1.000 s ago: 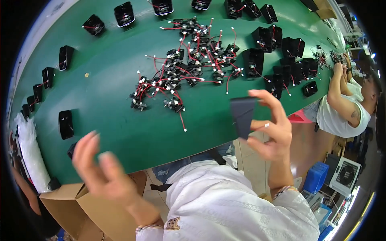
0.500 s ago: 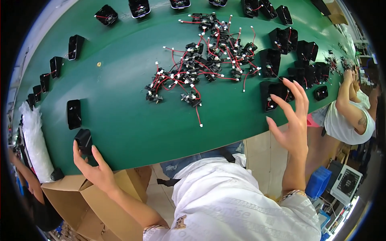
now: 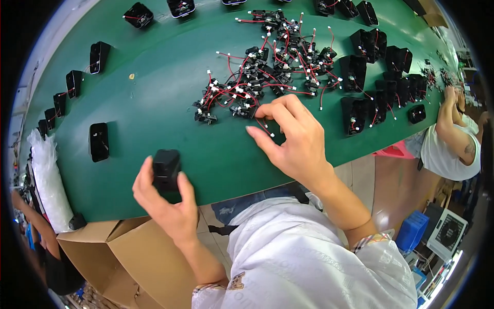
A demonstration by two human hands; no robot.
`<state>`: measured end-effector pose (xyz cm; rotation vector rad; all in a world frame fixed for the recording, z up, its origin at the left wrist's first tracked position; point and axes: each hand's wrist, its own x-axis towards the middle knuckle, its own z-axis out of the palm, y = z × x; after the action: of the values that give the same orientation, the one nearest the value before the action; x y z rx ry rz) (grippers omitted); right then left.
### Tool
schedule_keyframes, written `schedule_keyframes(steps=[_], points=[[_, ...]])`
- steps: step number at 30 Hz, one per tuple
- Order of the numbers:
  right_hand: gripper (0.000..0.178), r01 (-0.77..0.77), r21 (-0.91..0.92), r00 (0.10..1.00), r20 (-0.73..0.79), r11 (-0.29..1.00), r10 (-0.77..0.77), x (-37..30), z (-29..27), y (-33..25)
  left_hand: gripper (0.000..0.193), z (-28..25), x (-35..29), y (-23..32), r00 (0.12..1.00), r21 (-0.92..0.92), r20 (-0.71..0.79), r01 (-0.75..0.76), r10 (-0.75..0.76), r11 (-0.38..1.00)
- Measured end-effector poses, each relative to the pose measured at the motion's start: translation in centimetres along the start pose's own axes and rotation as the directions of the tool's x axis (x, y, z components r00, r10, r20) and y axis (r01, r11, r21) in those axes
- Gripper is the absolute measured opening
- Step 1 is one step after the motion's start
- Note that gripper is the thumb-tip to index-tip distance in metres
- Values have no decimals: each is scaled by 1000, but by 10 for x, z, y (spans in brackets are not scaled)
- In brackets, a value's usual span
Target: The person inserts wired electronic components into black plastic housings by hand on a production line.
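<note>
Near the front edge of the green table, my left hand [image 3: 170, 206] has its thumb and fingers on either side of a black plastic housing [image 3: 167, 167]. At the lower edge of a heap of small black parts with red and black wires [image 3: 278, 67], my right hand [image 3: 298, 139] has its thumb and bent index finger apart. Between those fingertips lies a red wire with a white connector [image 3: 266, 126], and I see no grip on it. To the left of my left hand, another black housing [image 3: 99, 142] stands alone.
Black housings [image 3: 355, 74] with wires stand in groups on the right, and more line the table's left and far edges. A clear plastic roll [image 3: 49, 180] and an open cardboard box [image 3: 113, 247] are at the lower left. A co-worker [image 3: 453, 144] sits at the right.
My left hand has moved right with the black housing. My right hand has left the housings on the right and come left to the wired parts.
</note>
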<state>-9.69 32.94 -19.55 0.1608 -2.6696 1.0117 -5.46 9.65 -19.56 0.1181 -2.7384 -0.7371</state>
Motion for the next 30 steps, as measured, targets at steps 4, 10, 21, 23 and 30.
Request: schedule_keyframes(steps=[4, 10, 21, 23, 30], points=[[24, 75, 14, 996, -52, 997, -74, 1, 3, 7, 58, 17, -2, 19, 996, -311, 17, -75, 85, 947], [30, 30, 52, 999, -18, 998, -29, 12, 0, 5, 53, 33, -3, 45, 998, -695, 16, -32, 60, 719], [29, -5, 317, 1000, 21, 948, -2, 2, -17, 16, 55, 43, 14, 70, 917, -275, 199, -287, 346, 918], [29, -12, 371, 1000, 25, 929, 3, 0, -20, 16, 55, 43, 16, 70, 916, -279, 196, -289, 349, 916], [32, 24, 545, 996, 57, 838, -66, -5, -27, 19, 62, 44, 10, 71, 977, -551, 161, -31, 143, 834]])
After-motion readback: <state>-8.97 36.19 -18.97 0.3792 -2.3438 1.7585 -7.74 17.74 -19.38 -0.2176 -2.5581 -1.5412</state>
